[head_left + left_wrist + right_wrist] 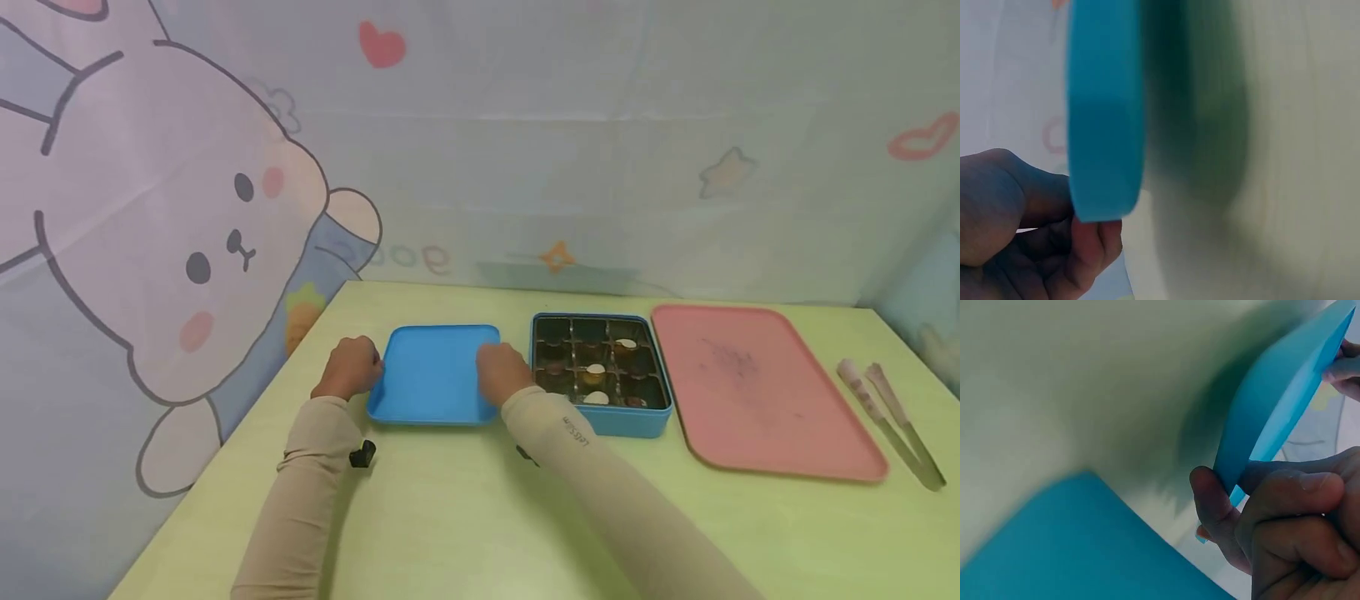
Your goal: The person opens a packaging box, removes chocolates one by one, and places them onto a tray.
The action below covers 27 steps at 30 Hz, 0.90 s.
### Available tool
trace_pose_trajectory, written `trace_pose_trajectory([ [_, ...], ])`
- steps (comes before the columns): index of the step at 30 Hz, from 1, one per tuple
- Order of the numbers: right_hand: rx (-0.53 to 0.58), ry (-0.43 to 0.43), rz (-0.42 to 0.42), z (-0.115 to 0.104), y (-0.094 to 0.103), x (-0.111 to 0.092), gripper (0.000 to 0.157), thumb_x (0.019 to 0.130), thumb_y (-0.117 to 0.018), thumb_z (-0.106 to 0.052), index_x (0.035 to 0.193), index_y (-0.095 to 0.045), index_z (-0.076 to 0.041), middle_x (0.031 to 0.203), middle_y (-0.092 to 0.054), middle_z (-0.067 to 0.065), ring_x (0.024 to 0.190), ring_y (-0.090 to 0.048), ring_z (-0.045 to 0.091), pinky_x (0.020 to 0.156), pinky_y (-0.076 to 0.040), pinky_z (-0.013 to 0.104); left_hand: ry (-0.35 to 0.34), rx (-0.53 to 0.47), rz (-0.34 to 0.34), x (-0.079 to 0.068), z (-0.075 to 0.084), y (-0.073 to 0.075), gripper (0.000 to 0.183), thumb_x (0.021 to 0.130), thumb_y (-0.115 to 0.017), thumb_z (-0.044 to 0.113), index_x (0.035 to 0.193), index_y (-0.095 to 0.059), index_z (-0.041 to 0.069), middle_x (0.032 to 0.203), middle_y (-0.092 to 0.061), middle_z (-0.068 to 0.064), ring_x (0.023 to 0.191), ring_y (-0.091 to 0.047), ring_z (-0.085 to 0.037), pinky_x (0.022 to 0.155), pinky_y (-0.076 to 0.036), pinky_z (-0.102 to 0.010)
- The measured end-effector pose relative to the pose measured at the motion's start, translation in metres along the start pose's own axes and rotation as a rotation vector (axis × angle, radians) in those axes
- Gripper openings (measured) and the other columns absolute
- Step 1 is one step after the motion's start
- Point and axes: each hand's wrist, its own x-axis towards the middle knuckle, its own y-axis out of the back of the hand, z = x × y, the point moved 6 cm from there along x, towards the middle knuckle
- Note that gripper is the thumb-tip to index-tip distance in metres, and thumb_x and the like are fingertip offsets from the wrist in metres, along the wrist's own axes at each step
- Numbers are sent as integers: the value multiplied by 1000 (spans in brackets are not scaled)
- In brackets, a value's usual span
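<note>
A shallow blue square lid (435, 375) is held by its two sides, with its shadow on the table below in both wrist views. My left hand (349, 368) pinches its left edge; in the left wrist view the thumb lies on one face and curled fingers (1088, 247) on the other. At the opposite edge my right hand (501, 372) pinches the rim, its index fingertip (1207, 487) showing in the right wrist view. Just right of that hand stands a blue box (630, 423) of matching colour, with a divided insert and small round pieces in several compartments.
A pink tray (765, 392) lies right of the box. Beyond it, tongs (892, 417) rest near the table's right side. The pale yellow-green table (435, 517) ends at a printed cloth backdrop (600, 150) behind and on the left.
</note>
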Motion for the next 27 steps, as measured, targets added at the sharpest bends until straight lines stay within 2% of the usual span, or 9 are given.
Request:
trace_pose_trajectory([
  [6, -58, -35, -14, 3, -12, -4, 15, 99, -57, -5, 95, -72, -2, 86, -71, 13, 66, -56, 20, 64, -57, 34, -1, 17, -12, 8, 6, -12, 40, 96, -57, 7, 56, -58, 7, 50, -39, 3, 47, -38, -12, 48, -32, -25],
  [10, -73, -21, -26, 0, -16, -5, 17, 99, -57, -5, 93, -73, -2, 86, -72, 13, 67, -59, 20, 67, -60, 36, 29, 49, -18, 11, 4, -18, 41, 96, -58, 7, 55, -54, 8, 52, -37, 2, 51, -38, -14, 49, -32, -27],
  [13, -100, -22, -30, 0, -19, -4, 17, 99, -58, -5, 94, -74, -3, 86, -73, 13, 67, -60, 19, 66, -60, 36, 17, 65, -9, 13, 6, -20, 38, 96, -59, 7, 58, -58, 6, 54, -45, -1, 53, -45, -16, 51, -37, -28],
  [16, -118, -26, -33, 3, -19, -5, 17, 99, -59, -6, 95, -75, -3, 87, -73, 13, 67, -59, 19, 67, -61, 36, 11, 80, 19, 13, 11, -18, 25, 95, -62, 8, 73, -71, -1, 68, -65, -11, 63, -62, -23, 56, -50, -33],
  [19, -132, 8, -30, 2, -15, -7, 16, 99, -59, -5, 94, -74, -4, 85, -73, 12, 66, -58, 19, 67, -61, 35, 31, 108, 45, 9, 15, -13, 18, 94, -64, 7, 87, -74, -6, 84, -73, -20, 73, -69, -30, 63, -55, -40],
  [21, -142, 56, -14, 1, -7, -9, 16, 98, -59, -4, 92, -73, -3, 82, -73, 12, 66, -59, 19, 68, -61, 35, 36, 128, 76, 6, 19, -6, 17, 94, -65, 7, 88, -73, -7, 84, -73, -22, 72, -69, -32, 62, -56, -41],
  [23, -151, 107, 11, 0, 8, -12, 14, 96, -62, -3, 86, -71, -3, 79, -71, 11, 67, -60, 19, 66, -61, 36, 14, 131, 125, 2, 24, 1, 20, 95, -63, 6, 82, -72, -6, 75, -70, -20, 65, -65, -29, 57, -52, -38],
  [25, -136, 132, 23, 1, 31, -16, 14, 93, -64, -3, 80, -69, -4, 74, -68, 9, 67, -60, 19, 63, -60, 35, -30, 74, 176, -3, 32, 8, 28, 98, -59, 7, 74, -69, -4, 62, -63, -14, 55, -58, -25, 52, -46, -34],
  [27, -104, 129, 31, 6, 61, -21, 16, 93, -65, -5, 77, -66, -4, 70, -62, 6, 65, -57, 18, 58, -57, 34, -91, -41, 200, -7, 43, 14, 39, 103, -51, 11, 68, -61, -2, 54, -50, -9, 49, -45, -21, 50, -36, -31],
])
